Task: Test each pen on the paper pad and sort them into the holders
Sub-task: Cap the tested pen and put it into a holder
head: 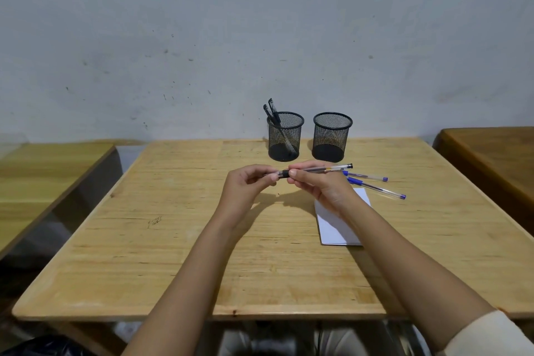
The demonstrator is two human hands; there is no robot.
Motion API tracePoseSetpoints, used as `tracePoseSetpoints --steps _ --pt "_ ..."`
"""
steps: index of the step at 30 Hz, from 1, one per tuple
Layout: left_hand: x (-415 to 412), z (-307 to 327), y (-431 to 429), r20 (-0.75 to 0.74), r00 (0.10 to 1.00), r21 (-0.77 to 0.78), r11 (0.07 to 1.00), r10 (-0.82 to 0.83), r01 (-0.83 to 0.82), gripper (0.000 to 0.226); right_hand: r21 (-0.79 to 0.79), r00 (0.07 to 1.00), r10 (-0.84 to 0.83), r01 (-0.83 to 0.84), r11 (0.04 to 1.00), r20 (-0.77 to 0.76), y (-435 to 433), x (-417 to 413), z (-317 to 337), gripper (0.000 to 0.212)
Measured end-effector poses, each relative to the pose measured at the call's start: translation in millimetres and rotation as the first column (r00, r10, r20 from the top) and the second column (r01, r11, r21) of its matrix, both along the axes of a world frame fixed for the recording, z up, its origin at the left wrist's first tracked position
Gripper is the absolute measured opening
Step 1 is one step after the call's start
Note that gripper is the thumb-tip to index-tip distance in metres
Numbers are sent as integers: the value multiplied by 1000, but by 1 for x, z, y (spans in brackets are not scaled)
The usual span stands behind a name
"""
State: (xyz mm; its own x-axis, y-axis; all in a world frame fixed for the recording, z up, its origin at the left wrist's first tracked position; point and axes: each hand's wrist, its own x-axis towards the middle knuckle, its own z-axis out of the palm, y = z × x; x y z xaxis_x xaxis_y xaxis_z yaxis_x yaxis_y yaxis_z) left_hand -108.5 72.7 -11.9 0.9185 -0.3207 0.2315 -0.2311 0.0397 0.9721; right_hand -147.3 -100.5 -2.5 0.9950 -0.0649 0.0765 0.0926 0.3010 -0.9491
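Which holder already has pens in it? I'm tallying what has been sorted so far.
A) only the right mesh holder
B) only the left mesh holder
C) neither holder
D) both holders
B: two black pens lean out of the left mesh holder, while the right mesh holder shows only bare mesh down to its base.

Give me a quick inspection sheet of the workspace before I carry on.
Surface: wooden table, scuffed, one small dark mark.
Job's things: left holder holds two black pens; right holder looks empty; two blue pens lie beside the paper pad.
Clutter: nothing seen.
Grippers: left hand and right hand both hold one clear pen at its grip end; cap state unclear.
Cables: nothing seen.
Surroundings: marked grey wall, tables either side.
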Motion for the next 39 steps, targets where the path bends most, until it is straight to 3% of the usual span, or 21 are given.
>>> tracePoseSetpoints --steps 3,9,16,19,25,27,31,34,39 --pt "6 4 -5 30 999 55 998 -35 33 12 -53 1000 -19 20 998 21 -4 -2 1 12" --pt "19 13 0 79 994 58 996 69 -74 12 -154 957 -249 272 950 152 -26 -3 13 7" --pt "40 41 -1 110 986 -71 990 128 -120 25 -587 970 -108 219 780 219 -30 3 19 21" --pt "50 57 -11 154 984 -81 994 85 -74 26 -675 975 -109 215 706 195 -28 12 23 28" --pt "69 74 -31 182 978 -174 983 97 -65 12 -592 953 -221 303 747 208 -20 41 29 28" --pt "81 64 -36 174 976 -126 986 130 -109 13 -517 928 -277 370 772 250 -26 52 34 24" --pt "103 26 -48 128 980 192 966 150 -173 55 -385 904 -311 409 827 292 -41 79 54 16" --pt "114 4 -59 139 985 290 947 104 -141 83 -314 913 -341 399 861 223 -48 106 64 7" --pt "119 -4 -79 198 976 212 968 90 -133 54 -470 912 -323 408 783 254 -54 138 63 10"
